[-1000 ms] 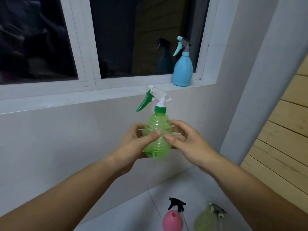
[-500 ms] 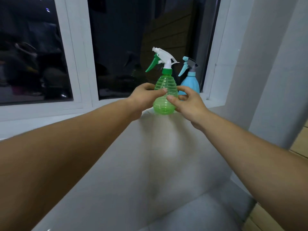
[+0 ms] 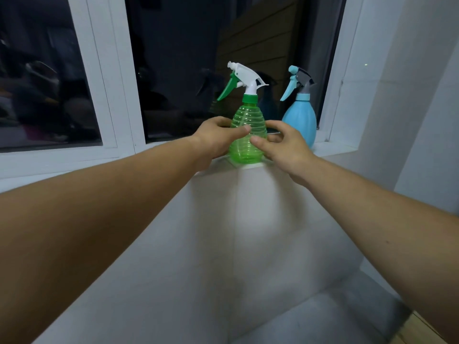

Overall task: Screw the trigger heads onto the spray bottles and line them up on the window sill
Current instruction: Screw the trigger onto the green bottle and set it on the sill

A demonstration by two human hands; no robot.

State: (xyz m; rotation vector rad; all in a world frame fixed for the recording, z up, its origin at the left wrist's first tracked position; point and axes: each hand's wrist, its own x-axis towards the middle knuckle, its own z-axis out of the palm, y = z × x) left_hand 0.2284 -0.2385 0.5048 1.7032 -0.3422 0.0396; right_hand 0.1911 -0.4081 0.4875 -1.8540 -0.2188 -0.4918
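Observation:
A clear green spray bottle (image 3: 244, 147) with a white and green trigger head (image 3: 242, 79) stands upright at the front edge of the white window sill (image 3: 332, 148). My left hand (image 3: 214, 139) wraps its left side, thumb across the front. My right hand (image 3: 283, 145) touches its right side with thumb and fingers. A blue spray bottle (image 3: 300, 120) with a grey and blue trigger head stands on the sill just right of it, near the window frame.
Dark window panes with white frames (image 3: 124, 78) rise behind the sill. A white wall (image 3: 248, 232) drops below the sill, and a grey pillar (image 3: 427, 95) stands at the right. Wooden boards show at the bottom right corner.
Both hands have carried the green bottle up from in front of the wall and set it down on the sill left of the blue bottle. The camera has tilted up.

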